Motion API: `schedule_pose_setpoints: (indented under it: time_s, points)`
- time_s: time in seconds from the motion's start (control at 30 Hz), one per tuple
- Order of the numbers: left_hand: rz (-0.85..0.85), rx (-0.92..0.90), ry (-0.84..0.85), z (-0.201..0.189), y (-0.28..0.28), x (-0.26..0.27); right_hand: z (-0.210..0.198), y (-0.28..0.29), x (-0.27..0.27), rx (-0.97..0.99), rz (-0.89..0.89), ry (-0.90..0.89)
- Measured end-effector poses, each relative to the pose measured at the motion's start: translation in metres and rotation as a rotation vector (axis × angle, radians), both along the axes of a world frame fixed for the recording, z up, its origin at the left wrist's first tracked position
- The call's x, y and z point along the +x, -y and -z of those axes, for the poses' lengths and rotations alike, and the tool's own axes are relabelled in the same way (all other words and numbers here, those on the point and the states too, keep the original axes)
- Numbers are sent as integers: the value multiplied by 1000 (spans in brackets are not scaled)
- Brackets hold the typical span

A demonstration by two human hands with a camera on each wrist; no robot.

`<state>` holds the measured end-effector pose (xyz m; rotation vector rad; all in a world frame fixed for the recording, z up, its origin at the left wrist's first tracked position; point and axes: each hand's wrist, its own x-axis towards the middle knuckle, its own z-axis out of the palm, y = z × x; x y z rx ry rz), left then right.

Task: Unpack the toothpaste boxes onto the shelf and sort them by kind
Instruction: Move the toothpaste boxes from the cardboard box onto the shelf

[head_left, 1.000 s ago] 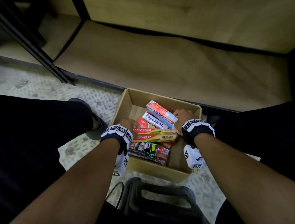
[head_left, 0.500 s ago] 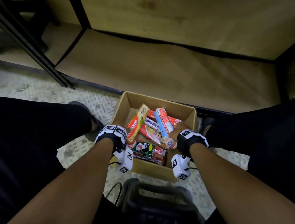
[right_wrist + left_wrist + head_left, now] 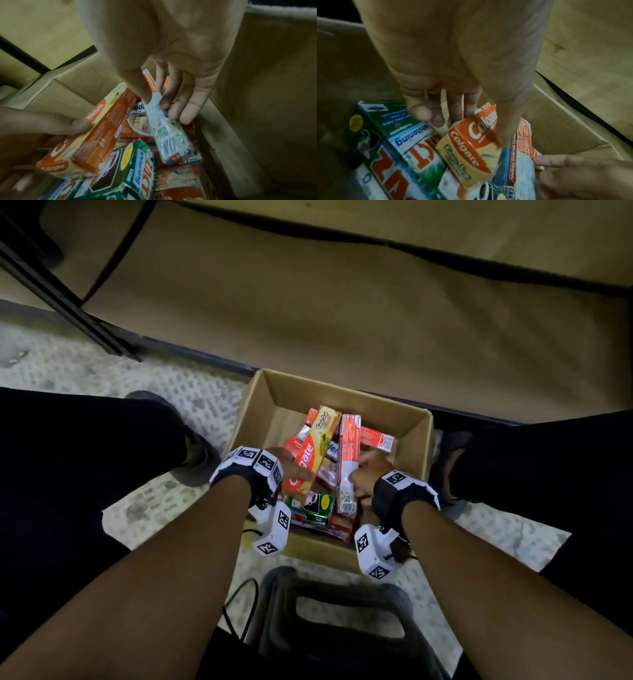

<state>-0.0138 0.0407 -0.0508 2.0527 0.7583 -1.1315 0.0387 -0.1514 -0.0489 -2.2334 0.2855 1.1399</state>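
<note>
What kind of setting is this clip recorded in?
Probably a shop aisle or stockroom: a cardboard carton of mixed toothpaste boxes sits on a speckled floor before a bare low wooden shelf.

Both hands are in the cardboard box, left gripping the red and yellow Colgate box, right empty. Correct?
Not quite: the right hand is not empty; the right wrist view shows it pinching a red and white toothpaste box. The left hand does grip the Colgate box in the cardboard box.
</note>
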Motion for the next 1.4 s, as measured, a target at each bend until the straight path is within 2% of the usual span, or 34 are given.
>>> schedule_pose_setpoints:
  time_s: [0.1, 0.23, 0.3, 0.5, 0.63, 1.1, 1.4]
  points:
    - [-90, -32, 48, 10, 1, 4, 18, 2, 10, 33, 66, 3]
    - [-424, -159, 117, 24, 1, 12, 11, -2, 13, 106, 143, -37]
    - [-480, -203, 140, 27, -1, 20, 13, -2, 15, 144, 184, -66]
    - [-521, -311, 128, 42, -10, 31, 28, -6, 16, 189, 309, -106]
    - [-522, -383, 102, 35, -9, 33, 30, -5, 17, 189, 325, -114]
    - [-677, -362, 228, -3, 9, 8, 6, 2, 14, 237, 309, -56]
    - [-712, -367, 401, -65, 32, -11, -70, 3, 0, 316, 193, 81]
